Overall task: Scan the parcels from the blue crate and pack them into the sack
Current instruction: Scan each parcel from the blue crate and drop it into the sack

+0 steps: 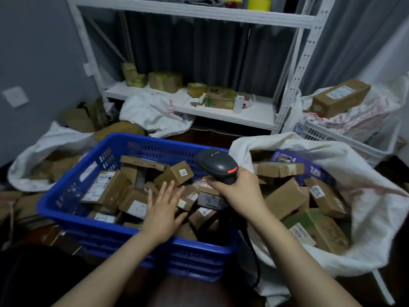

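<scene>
Parcel sorting room: white metal shelving (199, 17), sacks (365, 196) and crates (137, 142) of cardboard parcels (115, 191).

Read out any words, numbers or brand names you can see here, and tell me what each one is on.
Nothing reads clearly.
On the purple box in the sack: white characters, too blurred.
On the parcel labels in the blue crate: print too small and blurred.
On the handwritten label in the sack: digits, unclear.
On the scanner: small mark, unreadable.

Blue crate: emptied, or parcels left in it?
Not empty. The blue crate holds a jumbled heap of cardboard parcels reaching near its rim; the open left hand is over them.
</scene>
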